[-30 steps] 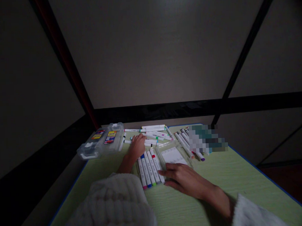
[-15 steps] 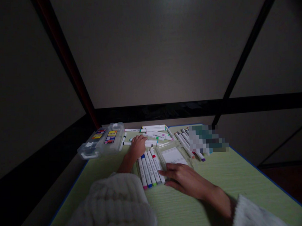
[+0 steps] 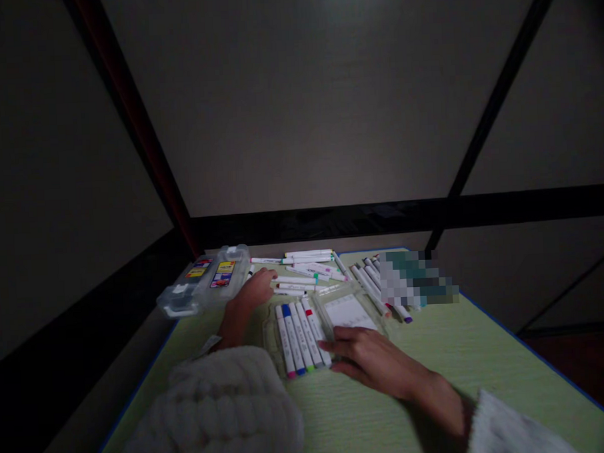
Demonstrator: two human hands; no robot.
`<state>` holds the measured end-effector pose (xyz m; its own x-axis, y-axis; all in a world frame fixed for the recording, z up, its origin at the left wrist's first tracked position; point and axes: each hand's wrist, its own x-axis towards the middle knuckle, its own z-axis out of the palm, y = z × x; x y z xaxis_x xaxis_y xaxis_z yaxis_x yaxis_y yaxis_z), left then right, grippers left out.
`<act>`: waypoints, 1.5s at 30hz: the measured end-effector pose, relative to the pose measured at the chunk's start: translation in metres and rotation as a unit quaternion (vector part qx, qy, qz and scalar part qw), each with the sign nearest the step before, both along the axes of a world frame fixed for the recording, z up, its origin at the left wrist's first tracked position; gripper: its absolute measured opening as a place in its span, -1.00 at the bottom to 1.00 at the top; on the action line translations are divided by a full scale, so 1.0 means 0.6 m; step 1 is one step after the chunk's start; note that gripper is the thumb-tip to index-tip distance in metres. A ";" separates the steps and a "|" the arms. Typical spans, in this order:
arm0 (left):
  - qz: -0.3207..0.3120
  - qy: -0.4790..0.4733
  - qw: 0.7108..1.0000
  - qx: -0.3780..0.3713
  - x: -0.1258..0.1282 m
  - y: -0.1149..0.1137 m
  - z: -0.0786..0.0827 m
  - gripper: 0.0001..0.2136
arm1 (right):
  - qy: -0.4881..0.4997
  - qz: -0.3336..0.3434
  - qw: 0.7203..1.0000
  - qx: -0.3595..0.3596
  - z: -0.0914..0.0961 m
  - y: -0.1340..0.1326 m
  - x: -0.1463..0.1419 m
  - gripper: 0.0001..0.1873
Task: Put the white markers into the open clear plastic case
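Observation:
My left hand (image 3: 253, 292) reaches out to the loose white markers (image 3: 304, 270) scattered at the far side of the green table (image 3: 370, 417). Its fingers are curled down beside the clear plastic case (image 3: 204, 284); what they hold is hidden in the dim light. Flat on the table lies my right hand (image 3: 370, 360), fingers stretched out and touching the near edge of a clear tray (image 3: 348, 311). Several markers with coloured caps (image 3: 299, 337) lie side by side in the tray's left half. Thick white sleeves cover both arms.
More markers (image 3: 372, 287) lie in a row right of the tray, next to a blurred patch (image 3: 417, 278). The table has a blue edge (image 3: 528, 353); its left edge runs close to the case. Dark frame bars and a grey wall stand behind.
My left hand has slid left, from the middle of the loose markers toward the clear case. My right hand has stayed in place at the tray.

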<state>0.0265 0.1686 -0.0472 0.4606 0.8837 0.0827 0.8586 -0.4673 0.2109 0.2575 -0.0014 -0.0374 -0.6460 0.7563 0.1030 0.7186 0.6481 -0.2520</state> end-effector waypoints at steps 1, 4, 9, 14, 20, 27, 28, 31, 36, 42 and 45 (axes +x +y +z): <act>0.003 -0.002 1.000 -0.006 -0.004 -0.001 0.000 -0.63 | 0.000 0.000 1.000 0.001 0.000 0.000 0.000 -0.62; 0.019 -0.012 0.999 -0.024 -0.008 -0.006 0.000 -0.62 | 0.005 0.001 1.000 -0.001 0.002 0.000 -0.001 -0.61; 0.028 -0.026 0.999 -0.022 -0.006 -0.013 -0.003 -0.69 | 0.000 -0.002 1.000 0.002 0.001 0.000 -0.001 -0.61; 0.021 -0.052 0.998 -0.022 -0.006 -0.016 -0.002 -0.79 | -0.001 -0.004 1.000 0.009 -0.001 0.000 0.001 -0.62; 0.014 -0.079 0.997 -0.014 -0.011 -0.015 -0.003 -0.84 | 0.002 0.005 1.000 0.012 -0.003 0.000 0.003 -0.62; 0.012 -0.121 0.992 0.026 -0.011 -0.027 0.019 -0.85 | -0.002 0.006 1.000 0.013 0.001 -0.001 0.004 -0.62; 0.013 -0.130 0.991 0.028 -0.011 -0.030 0.025 -0.86 | -0.003 0.007 1.000 0.013 0.002 -0.002 0.004 -0.62; 0.014 -0.169 0.985 0.021 -0.009 -0.041 0.045 -0.90 | -0.007 0.006 1.000 0.016 0.003 -0.003 0.004 -0.62; 0.038 -0.347 0.936 -0.046 -0.004 -0.065 0.054 -0.86 | -0.009 0.006 1.000 0.018 0.004 -0.003 0.004 -0.62; 0.070 -0.466 0.865 -0.174 0.008 -0.085 0.023 -0.83 | -0.001 0.000 1.000 0.010 0.003 -0.004 0.003 -0.61; 0.029 -0.505 0.835 -0.218 0.014 -0.085 0.004 -0.80 | 0.002 0.001 1.000 0.012 0.001 -0.003 0.003 -0.61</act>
